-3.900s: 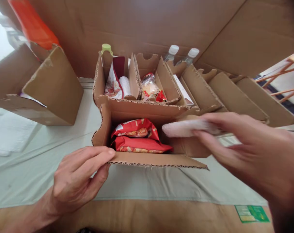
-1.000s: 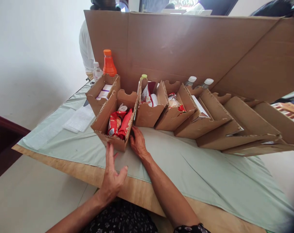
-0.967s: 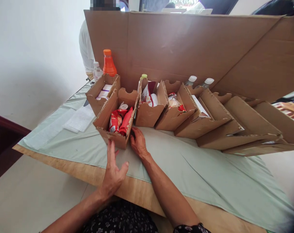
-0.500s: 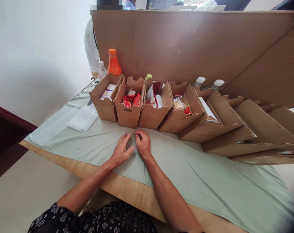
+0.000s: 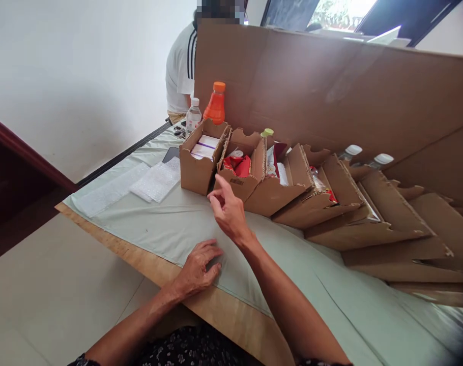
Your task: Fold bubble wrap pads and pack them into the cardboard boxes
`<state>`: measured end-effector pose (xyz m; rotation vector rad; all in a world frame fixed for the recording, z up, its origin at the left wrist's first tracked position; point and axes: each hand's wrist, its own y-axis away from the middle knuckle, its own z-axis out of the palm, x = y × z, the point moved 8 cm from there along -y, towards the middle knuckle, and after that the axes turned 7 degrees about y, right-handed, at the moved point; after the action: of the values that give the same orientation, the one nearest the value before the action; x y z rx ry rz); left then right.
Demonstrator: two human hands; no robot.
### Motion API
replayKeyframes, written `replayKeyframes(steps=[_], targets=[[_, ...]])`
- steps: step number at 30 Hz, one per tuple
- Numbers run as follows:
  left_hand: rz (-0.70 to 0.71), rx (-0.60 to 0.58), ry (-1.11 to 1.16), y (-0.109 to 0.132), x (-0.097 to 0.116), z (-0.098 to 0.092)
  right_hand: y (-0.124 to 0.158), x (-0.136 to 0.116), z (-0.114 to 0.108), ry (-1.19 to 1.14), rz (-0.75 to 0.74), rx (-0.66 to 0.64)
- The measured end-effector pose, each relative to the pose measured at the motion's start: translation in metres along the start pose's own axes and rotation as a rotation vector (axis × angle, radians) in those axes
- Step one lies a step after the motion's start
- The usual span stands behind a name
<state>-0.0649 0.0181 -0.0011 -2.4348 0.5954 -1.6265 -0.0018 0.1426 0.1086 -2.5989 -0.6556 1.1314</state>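
My left hand rests on the pale green cloth near the table's front edge, fingers stretched and nothing held. Farther in, my right hand is raised in front of the cardboard bins, its index finger extended and its grasp empty. Closest to it are a bin with white boxes inside and a bin with red packets. Whether the right fingertips touch a bin I cannot tell. Farther right, another bin holds a white and dark red packet.
Bubble wrap lies flat at the left, beside a dark flat object. An orange bottle and a clear bottle stand behind the bins. More bins lean rightward. A large cardboard panel blocks the back; a person is beyond it.
My right hand has moved forward toward the left bins, its index finger now extended. My left hand has drawn back toward the table edge. The view has swung left.
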Motion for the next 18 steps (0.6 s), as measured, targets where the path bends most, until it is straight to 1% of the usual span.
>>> replayKeyframes(steps=[2,5,7,9,11,13,16,18], targets=[[0.010,0.031,0.024,0.000,0.001,-0.002,-0.037,-0.022,0.005,0.122,-0.004,-0.075],[0.026,0.105,0.055,0.002,0.001,-0.007,-0.080,-0.033,0.014,0.312,0.056,-0.140],[0.030,0.176,0.068,0.004,0.001,-0.012,-0.096,-0.033,0.017,0.352,0.095,-0.127],[0.024,0.279,0.073,0.006,0.002,-0.023,-0.100,-0.033,0.018,0.331,0.111,-0.098],[0.002,0.412,0.074,0.011,0.002,-0.038,-0.093,-0.036,0.018,0.301,0.103,-0.082],[-0.040,0.555,0.081,0.021,0.000,-0.057,-0.075,-0.043,0.016,0.271,0.082,-0.084],[-0.120,0.756,0.122,0.044,-0.010,-0.087,-0.031,-0.058,0.007,0.210,0.030,-0.117],[-0.170,0.858,0.157,0.062,-0.018,-0.105,0.005,-0.066,-0.006,0.158,-0.010,-0.147]])
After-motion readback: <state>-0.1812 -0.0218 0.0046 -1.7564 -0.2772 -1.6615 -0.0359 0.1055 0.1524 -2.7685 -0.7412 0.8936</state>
